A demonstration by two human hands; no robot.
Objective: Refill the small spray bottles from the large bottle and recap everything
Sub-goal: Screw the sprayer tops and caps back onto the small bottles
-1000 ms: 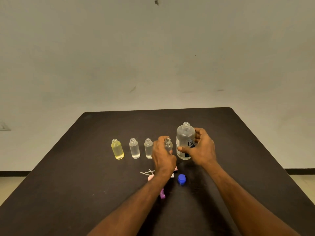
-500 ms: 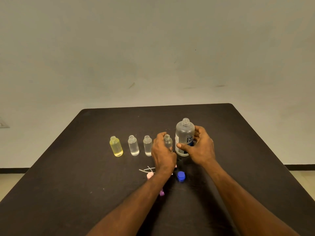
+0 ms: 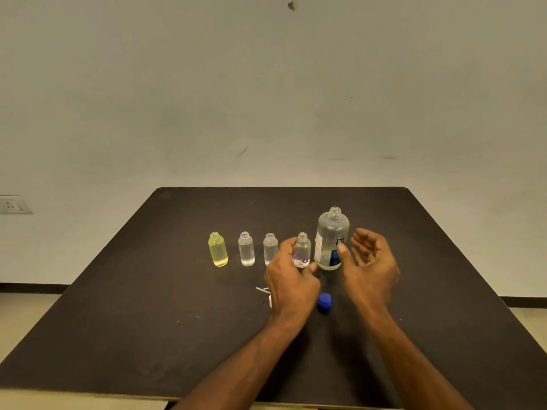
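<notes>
Several small uncapped spray bottles stand in a row on the black table [image 3: 142, 306]: a yellow one [image 3: 218, 250], two clear ones [image 3: 246, 250] [image 3: 270, 247], and a fourth small bottle [image 3: 303, 249] with purple specks at its base. My left hand [image 3: 291, 279] holds that fourth bottle between forefinger and thumb. The large clear bottle [image 3: 333, 232], uncapped and blue-labelled, stands upright just right of it. My right hand [image 3: 368, 264] hovers beside the large bottle with its fingers loosely spread, gripping nothing.
A blue cap [image 3: 324, 303] lies on the table between my wrists. A pink spray-top piece [image 3: 270, 300] and thin white tubes [image 3: 262, 289] show at the left edge of my left hand. A wall socket [image 3: 11, 204] is at far left.
My right hand has let go of the large bottle and opened beside it. The large bottle now stands alone. My left hand stays at the fourth small bottle.
</notes>
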